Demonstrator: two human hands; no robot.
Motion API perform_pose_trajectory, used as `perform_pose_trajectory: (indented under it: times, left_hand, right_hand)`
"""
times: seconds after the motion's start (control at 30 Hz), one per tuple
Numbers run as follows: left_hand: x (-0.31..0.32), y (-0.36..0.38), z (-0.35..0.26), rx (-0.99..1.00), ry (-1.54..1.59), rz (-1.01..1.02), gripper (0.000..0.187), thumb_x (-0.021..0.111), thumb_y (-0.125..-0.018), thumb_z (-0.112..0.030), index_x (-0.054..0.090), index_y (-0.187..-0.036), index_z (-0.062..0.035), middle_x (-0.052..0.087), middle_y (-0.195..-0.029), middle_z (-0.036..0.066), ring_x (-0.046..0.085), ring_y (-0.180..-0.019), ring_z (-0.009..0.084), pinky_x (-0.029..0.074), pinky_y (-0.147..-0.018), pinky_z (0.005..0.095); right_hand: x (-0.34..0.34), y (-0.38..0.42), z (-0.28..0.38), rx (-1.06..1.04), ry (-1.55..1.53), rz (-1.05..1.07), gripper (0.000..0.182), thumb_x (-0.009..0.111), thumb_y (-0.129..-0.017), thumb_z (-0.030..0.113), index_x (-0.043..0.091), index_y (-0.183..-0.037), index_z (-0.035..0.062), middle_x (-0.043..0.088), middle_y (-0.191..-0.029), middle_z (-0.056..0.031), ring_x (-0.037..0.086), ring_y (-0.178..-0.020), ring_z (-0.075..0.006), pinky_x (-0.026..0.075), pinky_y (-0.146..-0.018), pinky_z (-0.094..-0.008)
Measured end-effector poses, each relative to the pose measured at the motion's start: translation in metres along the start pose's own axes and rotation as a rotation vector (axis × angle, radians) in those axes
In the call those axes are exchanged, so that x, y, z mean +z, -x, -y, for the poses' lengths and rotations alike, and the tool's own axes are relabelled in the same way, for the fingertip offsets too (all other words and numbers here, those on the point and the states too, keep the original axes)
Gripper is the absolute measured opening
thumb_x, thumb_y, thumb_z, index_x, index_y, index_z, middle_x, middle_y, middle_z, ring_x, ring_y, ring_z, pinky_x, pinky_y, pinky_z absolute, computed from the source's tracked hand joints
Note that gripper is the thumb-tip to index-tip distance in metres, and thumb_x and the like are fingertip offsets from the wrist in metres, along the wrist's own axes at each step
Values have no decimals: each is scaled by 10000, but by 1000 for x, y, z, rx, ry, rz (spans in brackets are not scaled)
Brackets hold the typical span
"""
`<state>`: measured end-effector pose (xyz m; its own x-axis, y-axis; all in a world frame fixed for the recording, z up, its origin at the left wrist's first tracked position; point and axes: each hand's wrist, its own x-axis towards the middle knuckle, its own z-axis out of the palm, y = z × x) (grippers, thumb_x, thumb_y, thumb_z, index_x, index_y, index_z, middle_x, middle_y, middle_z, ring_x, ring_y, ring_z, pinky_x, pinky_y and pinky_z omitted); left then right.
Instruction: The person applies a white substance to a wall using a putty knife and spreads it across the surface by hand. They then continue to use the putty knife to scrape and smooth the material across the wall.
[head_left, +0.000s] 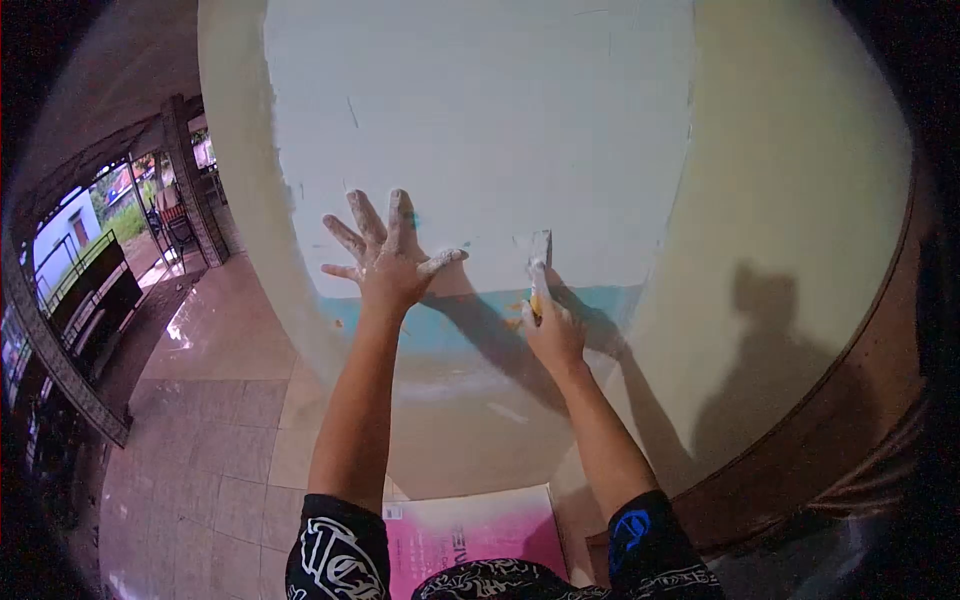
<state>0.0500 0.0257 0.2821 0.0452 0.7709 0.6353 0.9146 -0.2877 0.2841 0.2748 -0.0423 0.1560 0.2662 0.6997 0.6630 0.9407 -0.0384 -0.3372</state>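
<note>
Scraper (540, 262) in right hand (552, 332) grip

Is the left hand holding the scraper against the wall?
No: the left hand is spread flat and empty on the wall, while the right hand grips the scraper.

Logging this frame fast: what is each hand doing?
Left hand: open, fingers spread, flat against the white plastered wall.
Right hand: closed around a yellow-handled metal scraper, blade on the wall.
</note>
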Motion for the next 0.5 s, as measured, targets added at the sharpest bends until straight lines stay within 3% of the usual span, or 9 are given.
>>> perform_pose_trajectory:
  times: [0.07,0.1,0.2,0.23,0.4,0.47,0.5]
  left_hand:
    - [6,-1,2,-14,-22,11,1292,622,-603,-928,173,-1617,-264,-107,-1657,252,-257,-1426,587,-13,-982,874]
    - [38,-9,21,140,-16,-242,1316,610,-592,-943,188,-1615,-231,-126,-1649,266,-248,-1426,593,-23,-1015,849]
    - [29,-6,14,96,-30,-164,1299,620,-613,-928,217,-1609,-198,-141,-1637,291,-251,-1417,604,-38,-1021,841]
    - [-2,3,-2,-22,120,8,1252,631,-645,-902,249,-1601,-189,-141,-1627,314,-256,-1411,609,-41,-1035,830]
    - [13,2,-7,-99,172,-105,1283,657,-616,-901,239,-1604,-198,-132,-1632,304,-259,-1405,618,0,-983,873]
    - [0,4,-16,-207,229,-12,1290,663,-613,-899,208,-1611,-220,-139,-1635,294,-256,-1397,632,13,-930,903]
    - [3,2,-13,-167,191,-56,1286,665,-615,-896,182,-1615,-249,-153,-1634,290,-248,-1397,637,28,-895,920]
  right_hand:
    - [6,-15,-6,-92,37,-101,603,590,-965,323,391,-1523,206,704,-835,-152,678,-696,-383,539,-604,-512]
    - [0,-15,0,32,-37,29,537,602,-947,344,503,-1438,149,717,-895,-177,680,-781,-414,534,-698,-531]
    - [28,27,-15,-11,-65,19,647,605,-944,340,389,-1532,178,717,-874,-173,682,-779,-413,542,-691,-519]
    - [29,38,-18,-54,-19,29,649,607,-943,336,387,-1535,184,715,-862,-178,683,-779,-410,542,-664,-512]
    - [11,14,-9,-4,15,67,609,611,-939,332,436,-1504,188,715,-850,-173,683,-766,-409,534,-639,-523]
    - [2,-8,-3,-47,-21,-106,601,631,-926,336,462,-1481,177,710,-812,-170,682,-744,-408,530,-630,-528]
    - [3,-7,-2,-48,-25,-103,601,631,-926,336,462,-1481,177,710,-812,-170,682,-744,-408,530,-630,-528]
